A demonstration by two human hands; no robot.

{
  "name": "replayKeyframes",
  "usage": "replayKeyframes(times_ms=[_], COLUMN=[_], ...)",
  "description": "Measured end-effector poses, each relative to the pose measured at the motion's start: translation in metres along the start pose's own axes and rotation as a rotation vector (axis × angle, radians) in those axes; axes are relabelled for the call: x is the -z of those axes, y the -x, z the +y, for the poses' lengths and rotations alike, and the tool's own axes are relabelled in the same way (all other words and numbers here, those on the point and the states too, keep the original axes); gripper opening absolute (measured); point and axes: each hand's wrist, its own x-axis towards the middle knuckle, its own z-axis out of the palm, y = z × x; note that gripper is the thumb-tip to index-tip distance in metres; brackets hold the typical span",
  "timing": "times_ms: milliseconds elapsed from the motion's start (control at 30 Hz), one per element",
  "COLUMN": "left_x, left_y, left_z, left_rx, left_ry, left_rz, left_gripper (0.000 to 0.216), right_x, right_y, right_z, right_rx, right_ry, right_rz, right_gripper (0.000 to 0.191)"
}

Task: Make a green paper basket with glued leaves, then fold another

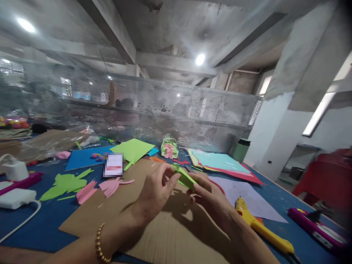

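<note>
L hand (159, 187) & R hand (211, 194) both pinching a light-green folded paper strip (186, 179): L thumb + fingers on its L end, R thumb + fingers on its R end. Strip's up off the brown cardboard sheet (156, 231), tilted down to the R. Gold beaded bracelet (99, 244) on L wrist. Cardboard lies on the blue surface (46, 234).

L of hands: pink cut-paper pieces (111, 187), then light-green paper scraps (67, 183). Behind hands: small light-green paper basket-like item w/ pink bow (169, 148); R of that, a stack of coloured paper sheets (222, 162), pale blue on top, nr a green bottle w/ black lid (242, 149). By R forearm: yellow glue gun (255, 223), nozzle end on lilac paper sheet (254, 200). Far R: magenta power strip (310, 225).
</note>
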Motion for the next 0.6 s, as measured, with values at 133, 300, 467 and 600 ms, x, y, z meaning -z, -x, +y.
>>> replayKeyframes(times_ms=[133,300,467,600], left_x=[-0.0021,-0.0044,-0.0024,0.0001], left_y=[0.0001,0.0001,-0.0008,-0.0017], left_z=[-0.0006,-0.0003,0.0003,-0.0001], left_rx=[0.104,0.117,0.110,0.121], left_ry=[0.114,0.187,0.221,0.235], left_rz=[-0.018,-0.032,-0.090,-0.119], left_gripper=[0.031,0.030,0.025,0.024], right_x=[-0.0008,-0.0046,-0.0036,-0.0011], right_y=[-0.0012,0.0005,0.0026,0.0002], right_z=[0.0005,-0.0022,-0.0018,0.0022], right_rx=[0.014,0.016,0.020,0.018], right_ry=[0.028,0.062,0.030,0.086], right_rz=[-0.028,-0.057,-0.065,-0.046], right_gripper=[0.048,0.048,0.041,0.047])
